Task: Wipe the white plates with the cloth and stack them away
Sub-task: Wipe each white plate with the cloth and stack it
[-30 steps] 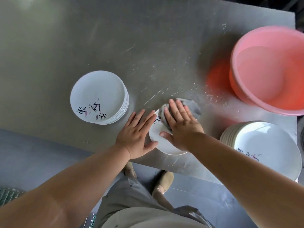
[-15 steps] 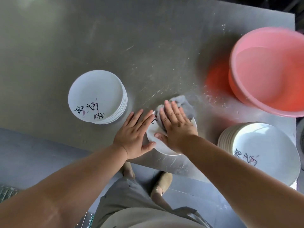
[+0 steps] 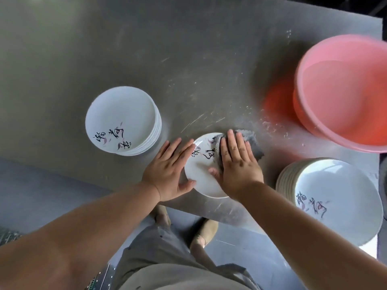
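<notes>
Pressing cloth [image 3: 254, 146] onto plate [image 3: 201, 174], right hand [image 3: 238, 164] flat | left hand [image 3: 167, 168] flat, fingers straight, on plate rim

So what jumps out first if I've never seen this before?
Probably the big pink basin at the far right, bright against the grey table. At the near edge, the right hand presses a grey cloth onto a white plate while the left hand steadies its rim. A left stack and a right stack of matching plates flank them.
</notes>
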Demonstrator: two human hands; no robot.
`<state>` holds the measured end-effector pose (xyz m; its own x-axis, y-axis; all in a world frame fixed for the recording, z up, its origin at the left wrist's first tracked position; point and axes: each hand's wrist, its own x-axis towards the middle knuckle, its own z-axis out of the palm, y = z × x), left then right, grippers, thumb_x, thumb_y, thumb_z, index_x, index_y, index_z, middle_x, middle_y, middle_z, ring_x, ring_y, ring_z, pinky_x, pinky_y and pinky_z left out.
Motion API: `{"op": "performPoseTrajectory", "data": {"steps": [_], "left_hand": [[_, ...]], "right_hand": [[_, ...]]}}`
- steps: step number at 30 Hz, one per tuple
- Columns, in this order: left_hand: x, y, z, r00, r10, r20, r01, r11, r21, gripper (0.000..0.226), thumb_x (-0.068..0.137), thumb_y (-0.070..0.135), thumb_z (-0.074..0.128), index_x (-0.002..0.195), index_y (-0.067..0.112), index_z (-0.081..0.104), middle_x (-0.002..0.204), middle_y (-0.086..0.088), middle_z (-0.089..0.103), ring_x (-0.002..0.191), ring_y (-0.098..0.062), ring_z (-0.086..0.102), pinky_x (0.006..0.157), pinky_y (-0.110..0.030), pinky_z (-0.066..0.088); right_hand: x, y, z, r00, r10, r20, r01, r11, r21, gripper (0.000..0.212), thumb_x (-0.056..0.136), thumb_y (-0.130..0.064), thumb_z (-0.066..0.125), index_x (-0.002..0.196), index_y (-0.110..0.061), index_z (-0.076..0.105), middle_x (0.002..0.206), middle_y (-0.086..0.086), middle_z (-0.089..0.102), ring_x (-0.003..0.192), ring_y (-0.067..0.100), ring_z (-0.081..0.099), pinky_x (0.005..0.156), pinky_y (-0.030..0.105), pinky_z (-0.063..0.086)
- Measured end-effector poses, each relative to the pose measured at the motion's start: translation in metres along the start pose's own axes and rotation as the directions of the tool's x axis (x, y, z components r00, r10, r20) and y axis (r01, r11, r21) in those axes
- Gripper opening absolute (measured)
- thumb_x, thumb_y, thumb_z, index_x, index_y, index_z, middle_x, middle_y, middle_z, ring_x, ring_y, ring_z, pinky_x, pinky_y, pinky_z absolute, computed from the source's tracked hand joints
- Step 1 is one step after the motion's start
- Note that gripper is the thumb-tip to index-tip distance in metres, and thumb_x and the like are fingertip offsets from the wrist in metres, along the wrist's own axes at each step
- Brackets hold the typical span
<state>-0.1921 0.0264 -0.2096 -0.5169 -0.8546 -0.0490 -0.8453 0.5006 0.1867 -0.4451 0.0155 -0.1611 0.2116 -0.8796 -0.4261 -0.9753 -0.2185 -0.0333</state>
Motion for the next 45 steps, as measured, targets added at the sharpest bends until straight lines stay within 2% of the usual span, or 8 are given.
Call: {"op": "performPoseTrajectory", "data": {"steps": [6,11,17,25,33,36,40,45], "left_hand": [[0.0,0.0,0.002,1.0,0.002,-0.012,-0.002,1.0,-0.003,0.107,0.087,0.073,0.051,0.168,0.015,0.012,0.176,0.004,0.008,0.162,-0.03,0.01,0.127,-0.057,0.019],[0.0,0.0,0.003,1.0,-0.009,-0.01,0.009,1.0,0.008,0.107,0.086,0.072,0.052,0.168,0.014,0.012,0.176,0.002,0.009,0.162,-0.029,0.009,0.128,-0.056,0.019],[0.001,0.002,-0.001,0.999,-0.037,0.009,0.037,0.999,0.01,0.103,0.089,0.071,0.048,0.168,0.014,0.012,0.176,0.0,0.009,0.162,-0.026,0.008,0.129,-0.053,0.016],[0.0,0.004,-0.001,0.997,-0.077,0.018,0.078,0.997,-0.01,0.102,0.09,0.075,0.041,0.168,0.016,0.012,0.176,0.003,0.007,0.162,-0.023,0.01,0.13,-0.051,0.014],[0.003,0.008,-0.009,0.987,-0.142,0.08,0.149,0.985,-0.091,0.102,0.088,0.08,0.038,0.166,0.032,-0.009,0.176,0.009,-0.002,0.162,-0.019,0.003,0.131,-0.047,0.009],[-0.001,0.014,-0.008,0.978,-0.195,0.07,0.2,0.976,-0.081,0.104,0.086,0.082,0.039,0.167,0.028,0.0,0.176,0.008,0.002,0.162,-0.022,0.003,0.13,-0.052,0.01],[-0.009,0.041,-0.008,0.93,-0.364,0.048,0.367,0.919,-0.142,0.105,0.088,0.08,0.043,0.167,0.02,0.01,0.176,0.004,0.005,0.162,-0.024,0.005,0.13,-0.052,0.007],[-0.007,0.084,-0.011,0.805,-0.577,0.138,0.593,0.783,-0.187,0.107,0.091,0.077,0.043,0.168,0.021,-0.006,0.176,0.006,-0.009,0.162,-0.024,-0.005,0.13,-0.051,-0.004]], "right_hand": [[-0.059,-0.012,0.021,0.996,0.088,0.019,-0.09,0.977,0.196,0.097,0.096,-0.073,0.006,0.166,-0.007,0.001,0.171,0.013,-0.025,0.156,0.029,-0.031,0.129,0.048,-0.008],[-0.066,-0.015,0.031,0.999,0.034,0.003,-0.034,0.989,0.145,0.101,0.096,-0.076,0.0,0.165,-0.003,0.01,0.173,0.017,-0.007,0.158,0.032,-0.021,0.128,0.044,-0.014],[-0.021,0.004,0.012,1.0,0.03,-0.005,-0.029,0.996,0.086,0.099,0.094,-0.075,-0.004,0.165,-0.007,-0.004,0.169,0.01,-0.028,0.155,0.029,-0.033,0.128,0.045,-0.014],[-0.076,0.005,0.031,0.993,-0.12,-0.014,0.12,0.974,0.194,0.091,0.098,-0.073,0.011,0.167,-0.014,0.012,0.175,0.002,-0.007,0.161,0.021,-0.014,0.131,0.041,-0.006],[-0.07,-0.031,0.028,0.998,0.059,-0.026,-0.052,0.975,0.215,0.098,0.095,-0.073,0.001,0.166,-0.006,0.002,0.173,0.012,-0.014,0.158,0.028,-0.025,0.128,0.042,-0.015],[-0.092,-0.044,0.033,1.0,-0.022,-0.002,0.022,0.964,0.263,0.101,0.092,-0.078,0.0,0.166,-0.01,0.001,0.173,0.01,-0.015,0.156,0.027,-0.027,0.124,0.038,-0.021],[-0.067,-0.012,0.019,0.998,-0.039,-0.056,0.051,0.97,0.238,0.092,0.097,-0.073,0.011,0.168,-0.015,0.01,0.176,0.001,-0.003,0.161,0.02,-0.011,0.131,0.038,-0.006],[-0.043,-0.009,0.012,0.995,0.063,-0.076,-0.045,0.975,0.217,0.105,0.087,-0.078,-0.004,0.167,-0.011,0.007,0.175,0.002,-0.008,0.159,0.021,-0.019,0.127,0.034,-0.01]]}}
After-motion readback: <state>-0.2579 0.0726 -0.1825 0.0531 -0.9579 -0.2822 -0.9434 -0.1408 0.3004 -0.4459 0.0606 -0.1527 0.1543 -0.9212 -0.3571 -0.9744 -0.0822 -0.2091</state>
